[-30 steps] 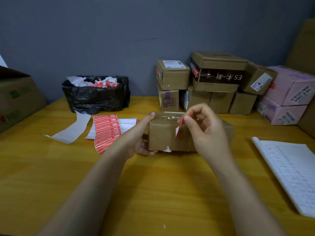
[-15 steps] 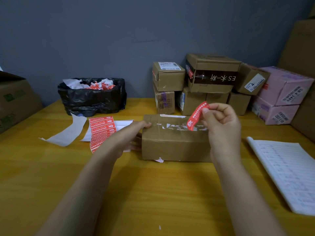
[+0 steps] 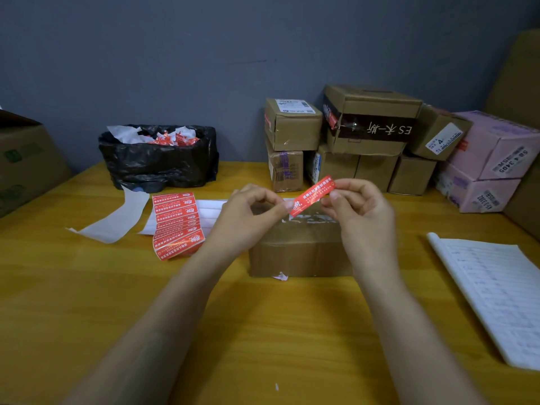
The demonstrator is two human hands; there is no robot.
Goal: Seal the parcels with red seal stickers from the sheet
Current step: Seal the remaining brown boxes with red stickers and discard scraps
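Far right, against the wall: stacked brown parcels [image 3: 365, 135], with two pink boxes [image 3: 491, 159] beside them. Far left: black bin bag [image 3: 157, 162] stuffed with white and red scraps, and a large carton [image 3: 26, 162] at the left edge. Lying flat just left of the hands: sheet of red seal stickers [image 3: 176, 226], with a peeled white backing strip [image 3: 117, 220] further left. Near right: open lined notebook [image 3: 496, 293]. In the middle: brown parcel [image 3: 298, 252], its top partly hidden behind both hands. In the air over that parcel: single red sticker [image 3: 312, 195], pinched at its left end by the left hand [image 3: 248, 217] and at its right end by the right hand [image 3: 362, 209], remaining fingers curled. Long axis left to right, right end tilted higher, printed face toward the camera. Underneath, yellow wood-grain table [image 3: 263, 331]; behind, plain grey-blue wall [image 3: 204, 54].
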